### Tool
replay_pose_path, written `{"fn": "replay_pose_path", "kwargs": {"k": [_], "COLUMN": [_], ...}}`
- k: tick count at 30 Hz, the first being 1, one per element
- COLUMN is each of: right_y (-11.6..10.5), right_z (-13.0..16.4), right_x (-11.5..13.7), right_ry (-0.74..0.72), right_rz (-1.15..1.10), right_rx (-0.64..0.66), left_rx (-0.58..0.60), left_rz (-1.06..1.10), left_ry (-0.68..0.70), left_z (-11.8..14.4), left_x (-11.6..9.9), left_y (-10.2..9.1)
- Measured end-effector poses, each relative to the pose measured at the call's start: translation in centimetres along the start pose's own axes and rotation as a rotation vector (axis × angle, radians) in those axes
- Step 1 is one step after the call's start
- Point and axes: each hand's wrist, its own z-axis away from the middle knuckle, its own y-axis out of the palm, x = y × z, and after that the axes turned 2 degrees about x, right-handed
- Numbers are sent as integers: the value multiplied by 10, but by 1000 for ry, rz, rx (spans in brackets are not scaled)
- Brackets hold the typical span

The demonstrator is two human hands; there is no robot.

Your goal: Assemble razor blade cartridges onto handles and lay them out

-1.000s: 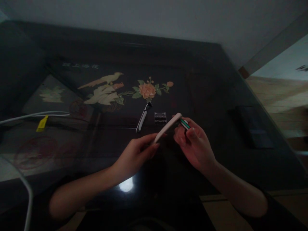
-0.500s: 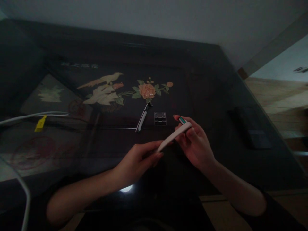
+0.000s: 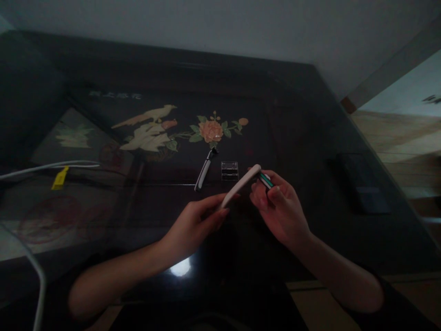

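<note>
Lifted since half a second ago, the white razor handle (image 3: 240,186) now has its far tip just above the green-striped cartridge (image 3: 265,179). Left hand (image 3: 195,224) pinches the handle's near end; right hand (image 3: 279,207) grips the cartridge between thumb and fingers. Beyond both hands lie a second razor (image 3: 205,168) and a clear case (image 3: 229,170).

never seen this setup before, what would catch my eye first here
The two hands at the centre: the left hand holds a pale razor handle, its far end meeting a small green-striped blade head in the right hand. Behind them, the flower and bird inlay glows on the dark glossy table, with a second razor handle and a clear case below it.
</note>
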Motion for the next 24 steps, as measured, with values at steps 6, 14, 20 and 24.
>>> {"fn": "replay_pose_path", "kwargs": {"k": [6, 14, 20, 24], "right_y": [1, 1, 1, 2], "right_z": [-1, 0, 1, 1], "right_x": [1, 3, 1, 1], "right_ry": [46, 79, 19, 13], "right_rz": [24, 23, 45, 32], "right_rx": [-58, -82, -35, -18], "left_rx": [51, 80, 21, -2], "left_rz": [-29, -45, -19, -13], "left_ry": [-9, 28, -1, -16], "left_z": [4, 6, 1, -1], "left_x": [1, -2, -1, 0], "left_y": [4, 5, 1, -1]}}
